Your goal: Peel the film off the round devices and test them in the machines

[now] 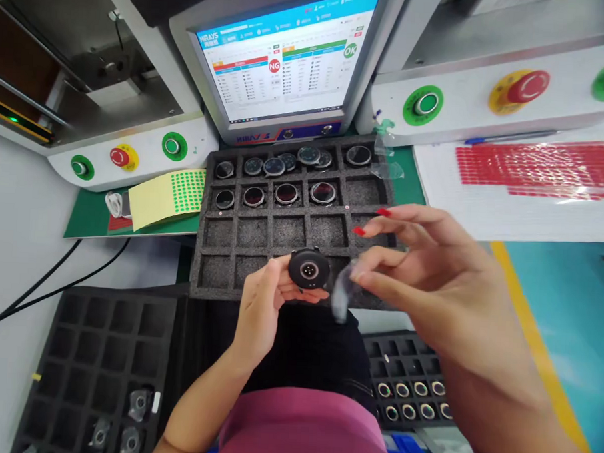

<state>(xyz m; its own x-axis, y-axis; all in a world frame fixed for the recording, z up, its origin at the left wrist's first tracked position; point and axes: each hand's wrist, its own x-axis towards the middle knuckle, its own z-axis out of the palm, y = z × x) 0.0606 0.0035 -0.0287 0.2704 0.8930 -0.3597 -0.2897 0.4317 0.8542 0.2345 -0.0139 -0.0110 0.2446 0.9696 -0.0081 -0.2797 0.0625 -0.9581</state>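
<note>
My left hand (263,298) grips a round black smartwatch body (309,268), its back with the sensor window and metal contacts facing up. Just to the right, my right hand (420,265) pinches a crumpled piece of clear plastic film (342,295) between thumb and index finger, the other fingers raised. The film hangs down beside the watch body and is blurred; whether it touches the watch I cannot tell. Both hands are over the front part of a dark foam tray (196,275). In the tray's back rows lie several round watch bodies (286,194), some stacked together.
Behind the tray stands a monitor (289,59) between two machines with green buttons (423,105) and red emergency stops (531,86). Red sticker sheets (539,169) and a pen (511,137) lie right, green dot stickers (187,191) left. Lower trays hold bagged pieces (139,404) and ring-shaped pieces (402,390).
</note>
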